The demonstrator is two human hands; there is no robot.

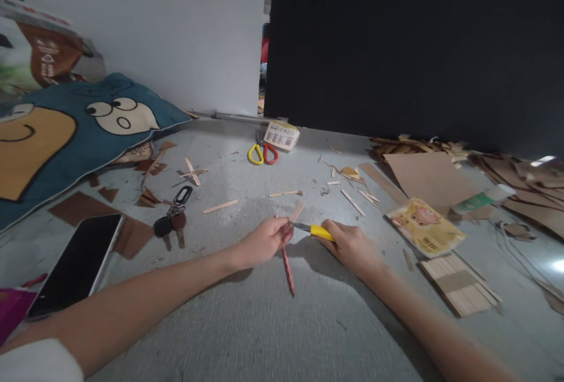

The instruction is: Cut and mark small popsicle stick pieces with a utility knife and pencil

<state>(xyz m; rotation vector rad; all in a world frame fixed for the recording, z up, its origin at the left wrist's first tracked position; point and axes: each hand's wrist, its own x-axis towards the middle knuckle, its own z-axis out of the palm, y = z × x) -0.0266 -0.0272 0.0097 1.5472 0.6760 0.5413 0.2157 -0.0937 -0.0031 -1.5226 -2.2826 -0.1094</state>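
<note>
My left hand [265,241] is closed in a pinch on a short wooden craft stick [298,211], which points up and to the right from the fingertips. A red patterned pencil [288,270] runs beneath or through that hand; whether the fingers grip it too, I cannot tell. My right hand [350,244] is wrapped round the yellow handle of a utility knife [321,232]. The knife's blade points left and meets the stick near my left fingertips. Just beyond the hands lies another craft stick [284,194], with one more stick [220,206] to its left.
Yellow-and-red scissors [263,153] lie at the back beside a small packet [282,135]. Keys [175,224], a phone [77,264] and a blue cushion [101,129] are on the left. Right: a yellow packet [425,226], bundled sticks [456,282], a glue tube [483,198] and cardboard [427,179].
</note>
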